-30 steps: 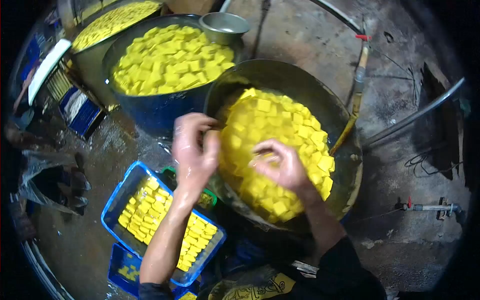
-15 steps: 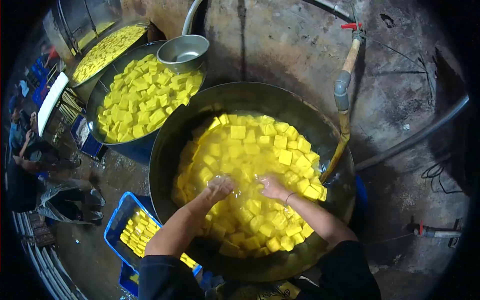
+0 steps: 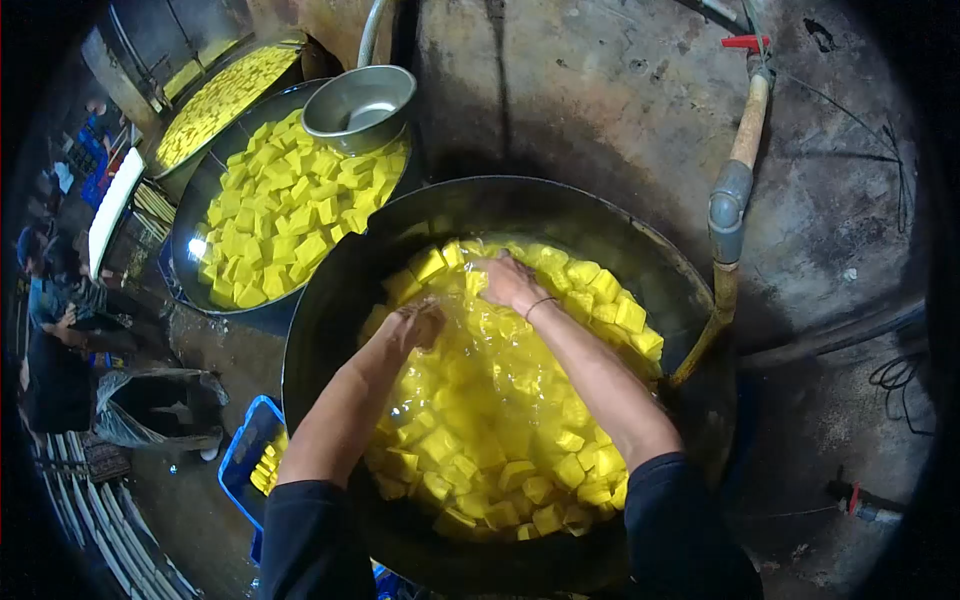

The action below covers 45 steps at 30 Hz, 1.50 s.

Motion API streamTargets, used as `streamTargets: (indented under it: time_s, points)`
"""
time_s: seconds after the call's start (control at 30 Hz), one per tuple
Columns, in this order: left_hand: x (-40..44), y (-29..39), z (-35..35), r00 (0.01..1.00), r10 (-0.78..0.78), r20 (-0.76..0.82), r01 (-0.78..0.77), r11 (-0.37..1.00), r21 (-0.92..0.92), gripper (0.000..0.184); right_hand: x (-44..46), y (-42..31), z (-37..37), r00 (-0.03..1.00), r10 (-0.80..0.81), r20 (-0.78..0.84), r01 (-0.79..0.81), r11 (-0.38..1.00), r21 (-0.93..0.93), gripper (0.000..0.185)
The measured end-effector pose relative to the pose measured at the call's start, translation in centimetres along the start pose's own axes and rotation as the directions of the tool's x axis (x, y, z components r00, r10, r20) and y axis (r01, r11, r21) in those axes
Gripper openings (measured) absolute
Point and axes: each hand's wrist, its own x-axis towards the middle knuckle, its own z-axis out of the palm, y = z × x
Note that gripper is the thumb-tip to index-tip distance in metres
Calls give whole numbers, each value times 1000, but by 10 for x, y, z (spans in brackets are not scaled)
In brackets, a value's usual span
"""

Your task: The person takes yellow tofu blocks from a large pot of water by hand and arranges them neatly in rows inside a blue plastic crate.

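Both hands are in a large dark metal vat (image 3: 330, 290) of cloudy yellow water and many yellow tofu cubes (image 3: 440, 445). My left hand (image 3: 421, 324) is dipped at the left of the water, fingers loosely bent and their tips hidden. Farther back, my right hand (image 3: 510, 282), with a thin band on its wrist, reaches leftward among the cubes. Its fingers are stretched out beside one cube (image 3: 475, 283), with the tips partly covered by water. I see neither hand gripping a cube.
A second vat of yellow cubes (image 3: 270, 210) stands at the back left, with a metal ladle (image 3: 360, 108) over its rim. A pipe (image 3: 732, 195) with a red valve comes down at the right. A blue crate (image 3: 236, 465) is at lower left; a person (image 3: 60, 300) is beyond.
Both hands have moved toward the back of the vat, the right one farther. The cubes have shifted, leaving cloudy water in the middle. The camera view has shifted slightly.
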Motion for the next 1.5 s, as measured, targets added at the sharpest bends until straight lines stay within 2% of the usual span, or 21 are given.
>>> streamTargets:
  time_s: [0.1, 0.23, 0.27, 0.3, 0.37, 0.43, 0.5, 0.57, 0.7, 0.73, 0.83, 0.93, 0.97, 1.03, 1.07, 1.1, 1.17, 1.23, 1.33, 1.4, 1.5]
  points:
    - [-6, -4, -2, 997, -69, 18, 71, 983, -170, 32, 7, -1, 8, 985, 97, 146, -87, 994, -73, 64]
    - [-20, -5, 3, 984, -168, 52, 174, 888, -425, 34, -15, 41, 8, 996, -55, 66, 34, 957, 287, 62]
    - [-25, -7, 13, 992, 16, -122, -113, 508, -854, 36, -22, 50, 4, 991, -69, 113, 7, 880, 475, 60]
    - [-32, -4, 15, 929, 71, -363, -357, -82, -930, 39, -30, 53, 0, 983, -92, 158, -31, 767, 641, 57]
    - [-31, 24, 10, 910, -104, -400, -397, 53, -916, 43, -53, 49, -4, 997, -40, 69, -25, 665, 746, 49]
    - [-31, 49, 6, 816, -381, -435, -515, -135, -846, 41, -73, 38, -19, 993, -16, 120, -95, 501, 860, 47]
    - [-26, 69, -7, 870, -378, -317, -439, -300, -847, 31, -90, 23, -26, 997, -21, 77, -56, 510, 858, 43]
    - [-9, 97, -13, 823, -547, -151, -540, -672, -506, 27, -104, 2, -28, 997, -50, 64, -36, 432, 901, 39]
    - [-3, 135, -28, 825, -564, -40, -565, -821, -75, 29, -108, -27, -13, 989, 11, -149, 86, 773, 629, 38]
    - [0, 143, -33, 810, -582, 80, -582, -813, -23, 30, -111, -34, -18, 989, 3, -150, 92, 776, 623, 38]
    - [27, 151, -11, 742, -665, -78, -654, -745, 134, 31, -117, -48, -30, 992, 52, -112, 47, 683, 729, 38]
    - [5, 166, -36, 744, -660, -108, -577, -715, 394, 31, -108, -44, -7, 898, -264, -352, 244, 965, -100, 52]
    - [-3, 166, -41, 732, -674, -103, -589, -701, 401, 31, -103, -49, -7, 895, -282, -347, 263, 960, -101, 52]
    - [-19, 161, -48, 735, -677, -50, -564, -650, 509, 33, -87, -55, -17, 987, -101, 128, -28, 671, 741, 49]
    - [-31, 155, -50, 722, -690, -49, -574, -636, 516, 36, -87, -65, -36, 970, -12, 243, -197, 544, 816, 47]
    - [-46, 146, -54, 710, -700, -71, -579, -639, 506, 34, -85, -69, -25, 983, 184, -23, -59, 427, 902, 43]
    - [-80, 123, -67, 583, -795, -168, -632, -573, 521, 32, -78, -68, -3, 870, 294, 397, -493, 477, 728, 41]
    - [-123, 105, -93, 485, -853, -193, -708, -512, 486, 31, -116, -98, 19, 846, 191, 497, -522, 481, 704, 42]
    - [-189, 92, -117, 376, -878, -297, -686, -479, 547, 32, -110, -100, 111, 966, -67, 248, -97, 801, 591, 40]
    - [-229, 86, -115, 349, -896, -274, -688, -443, 574, 33, -132, -123, 91, 849, -204, 488, -417, 309, 855, 35]
    - [-280, 81, -82, 273, -927, -257, -739, -373, 561, 32, -149, -148, 67, 827, -258, 500, -469, 173, 866, 41]
